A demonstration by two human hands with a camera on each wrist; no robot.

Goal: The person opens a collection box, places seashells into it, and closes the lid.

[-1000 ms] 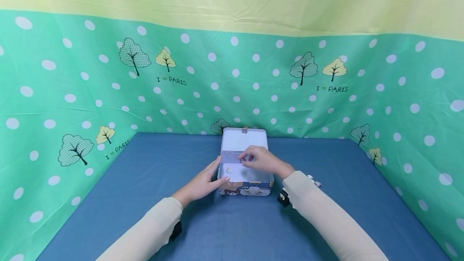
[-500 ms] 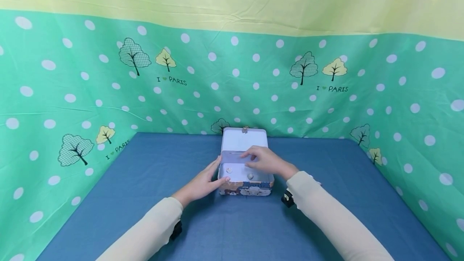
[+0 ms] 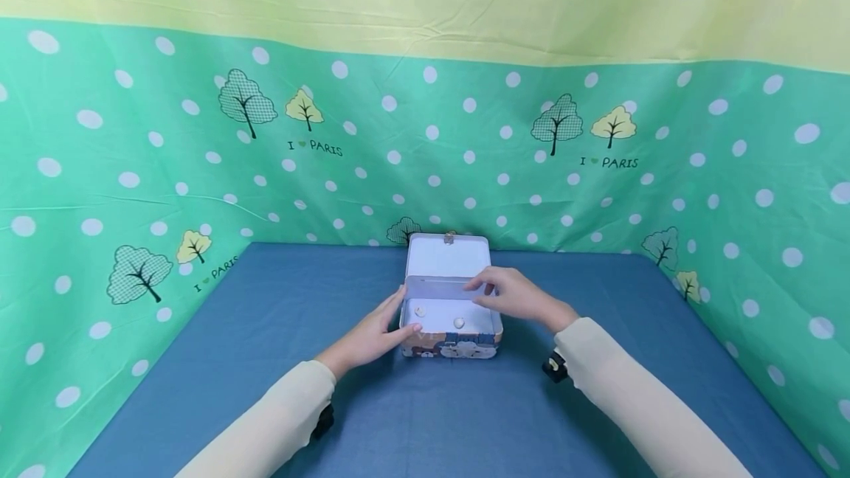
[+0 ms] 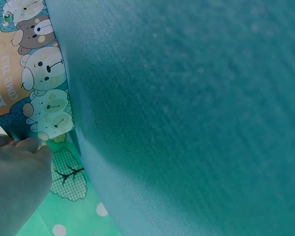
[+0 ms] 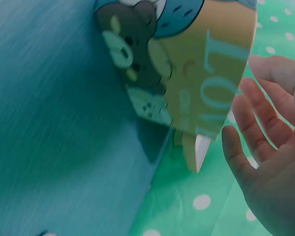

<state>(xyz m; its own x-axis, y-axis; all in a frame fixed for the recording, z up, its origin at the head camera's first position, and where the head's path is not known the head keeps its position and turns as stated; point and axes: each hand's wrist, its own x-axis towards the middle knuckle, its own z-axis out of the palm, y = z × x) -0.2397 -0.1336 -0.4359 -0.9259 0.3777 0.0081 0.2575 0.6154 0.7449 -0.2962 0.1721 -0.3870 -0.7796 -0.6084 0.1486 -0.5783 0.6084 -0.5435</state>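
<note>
A small tin box (image 3: 450, 345) printed with bears stands with its hinged lid (image 3: 448, 255) up at the back. Inside on its pale floor lie two small round whitish pieces, one at the left (image 3: 420, 311) and one nearer the front (image 3: 459, 323); their kind is too small to tell. My left hand (image 3: 367, 336) rests against the box's left side, fingers straight along it and thumb on the front rim. Over the box's right edge hovers my right hand (image 3: 514, 295), its fingers parted and holding nothing. The right wrist view shows that hand (image 5: 270, 132) beside the box wall.
A blue cloth (image 3: 319, 286) covers the table. Green dotted curtains (image 3: 425, 131) rise behind it and at both sides. Black wrist cameras sit under the left cuff (image 3: 323, 421) and the right cuff (image 3: 555, 366).
My right hand has let go of a small whitish piece, which lies in the box. It has then drawn back to the right, fingers spread. The left hand has stayed put.
</note>
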